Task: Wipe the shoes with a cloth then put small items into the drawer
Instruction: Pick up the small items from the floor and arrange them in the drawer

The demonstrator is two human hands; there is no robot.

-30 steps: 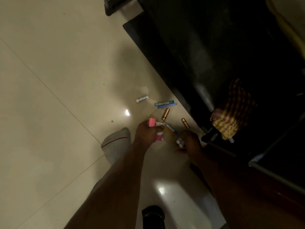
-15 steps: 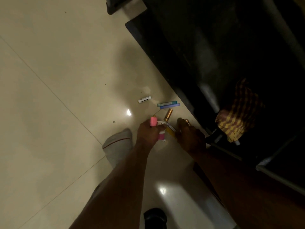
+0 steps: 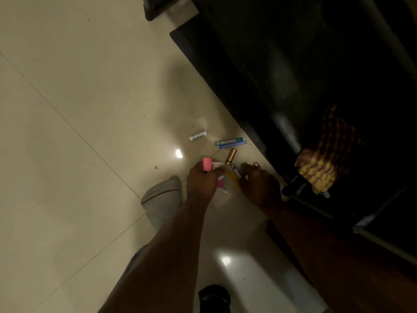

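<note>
Head view looks down on a glossy cream tiled floor [image 3: 79,109] crossed by thin grout lines and dotted with bright light reflections. Small items lie scattered near the edge of a dark, smooth-fronted piece of furniture [image 3: 282,64]: a white cylindrical battery [image 3: 198,136] printed "Heybright" sits apart from the rest; two flat, slim sticks, one teal [image 3: 229,140] and one blue [image 3: 232,144], lie touching side by side; a short copper-coloured cylinder [image 3: 231,156] lies just below them.

The left hand [image 3: 204,180] has its fingers curled round a bundle of small things, with a pink rectangular block [image 3: 207,164] sticking up above the knuckles and more pink and white pieces showing beneath the palm. The right hand [image 3: 259,184] is low over the floor, knuckles up, fingers bent down at a second copper cylinder [image 3: 256,164] whose tip shows past them; whether the fingers actually pinch it cannot be told. Between the two hands lie a yellow strip [image 3: 232,177] and a dark slim stick [image 3: 235,170].

A yellow and maroon checked cloth [image 3: 325,159], soft and crumpled, hangs in the dark furniture to the right. A foot in a grey sock [image 3: 163,197] rests on the floor left of the left forearm, and a black rounded object [image 3: 214,297] sits at the bottom edge.
</note>
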